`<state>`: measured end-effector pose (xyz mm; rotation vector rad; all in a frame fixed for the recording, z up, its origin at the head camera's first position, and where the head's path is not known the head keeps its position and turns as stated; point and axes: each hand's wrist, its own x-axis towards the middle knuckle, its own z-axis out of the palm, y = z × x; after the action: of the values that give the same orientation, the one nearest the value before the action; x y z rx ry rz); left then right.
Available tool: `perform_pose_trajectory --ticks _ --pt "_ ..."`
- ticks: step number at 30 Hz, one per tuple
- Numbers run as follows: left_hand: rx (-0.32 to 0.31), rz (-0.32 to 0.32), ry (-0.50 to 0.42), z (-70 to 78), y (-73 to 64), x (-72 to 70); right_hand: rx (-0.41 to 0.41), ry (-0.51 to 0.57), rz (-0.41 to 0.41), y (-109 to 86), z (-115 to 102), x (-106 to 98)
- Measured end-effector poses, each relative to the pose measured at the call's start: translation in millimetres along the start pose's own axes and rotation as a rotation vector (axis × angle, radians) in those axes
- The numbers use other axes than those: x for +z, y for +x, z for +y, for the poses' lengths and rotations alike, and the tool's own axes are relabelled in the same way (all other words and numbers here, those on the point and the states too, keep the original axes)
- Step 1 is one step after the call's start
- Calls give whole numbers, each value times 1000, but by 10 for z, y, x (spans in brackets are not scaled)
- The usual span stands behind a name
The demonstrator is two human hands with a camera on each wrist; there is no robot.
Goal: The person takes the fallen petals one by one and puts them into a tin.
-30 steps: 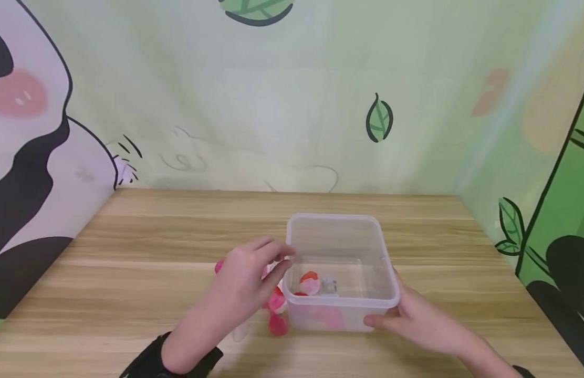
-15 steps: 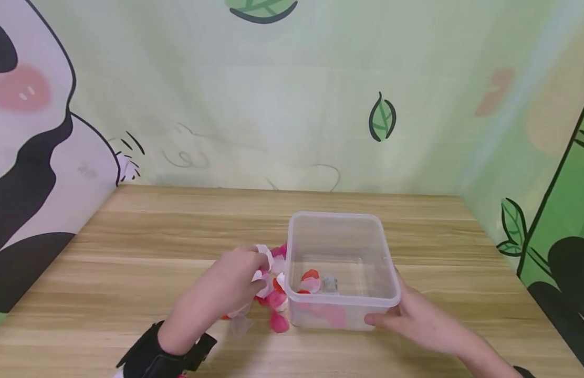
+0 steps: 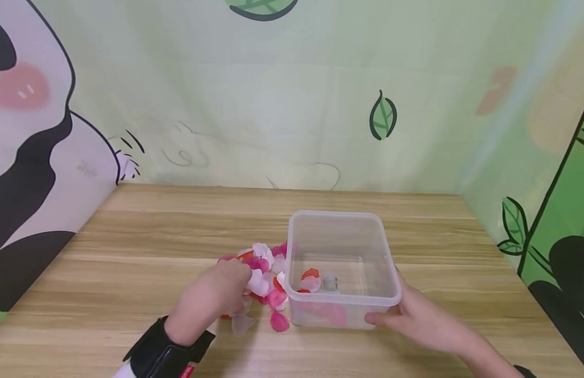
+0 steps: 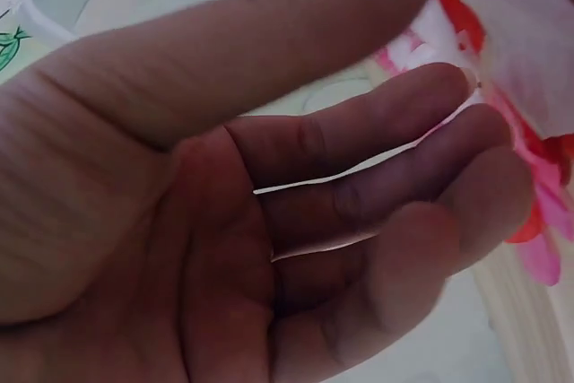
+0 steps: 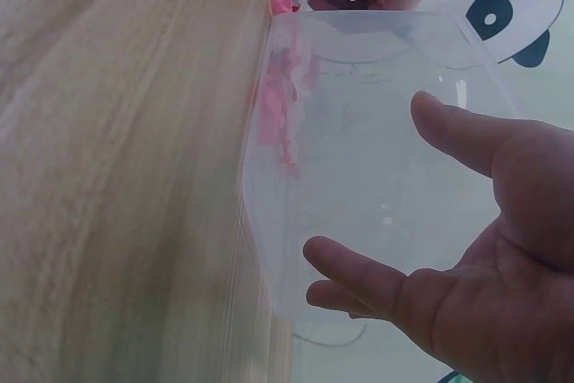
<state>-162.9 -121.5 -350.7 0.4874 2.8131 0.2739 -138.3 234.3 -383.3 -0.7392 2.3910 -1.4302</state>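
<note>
Pink, red and white flower petals [image 3: 261,265] lie heaped on the table, against the left side of a clear plastic box [image 3: 341,310]. My left hand [image 3: 216,289] is at the heap's left edge. Its fingers are loosely bent in the left wrist view, and the thumb [image 4: 296,42] stands apart from them, with petals [image 4: 529,42] beyond the fingertips; nothing shows in the palm. At the box's near right corner my right hand [image 3: 415,315] grips the wall, thumb in front and fingers round the right side. Several petals [image 3: 311,284] lie inside the box, beside a small see-through piece [image 3: 329,284].
The wood-grain table [image 3: 178,215] runs back to a green printed backdrop [image 3: 292,105] with a panda and leaves. A single deep pink petal [image 3: 279,321] lies near the box's front left corner. A pale petal [image 3: 241,324] lies left of it.
My left hand has moved from the box's left rim, left and down to the near side of the petal heap, uncovering more petals. The right hand and box have barely moved.
</note>
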Motion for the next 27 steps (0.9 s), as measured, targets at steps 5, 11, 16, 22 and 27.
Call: perform_pose_trajectory --ticks 5,11,16,22,27 --pt "-45 -48 -28 9 47 61 9 -12 7 -3 -5 2" --pt "-34 -41 -18 28 81 130 19 -11 6 -7 -2 6" --pt "-17 -18 5 21 108 125 14 -5 3 -6 0 5" --pt "29 48 26 6 97 45 21 11 -2 2 -3 5" --pt "1 25 -62 0 53 -50 24 10 -2 0 -4 4"
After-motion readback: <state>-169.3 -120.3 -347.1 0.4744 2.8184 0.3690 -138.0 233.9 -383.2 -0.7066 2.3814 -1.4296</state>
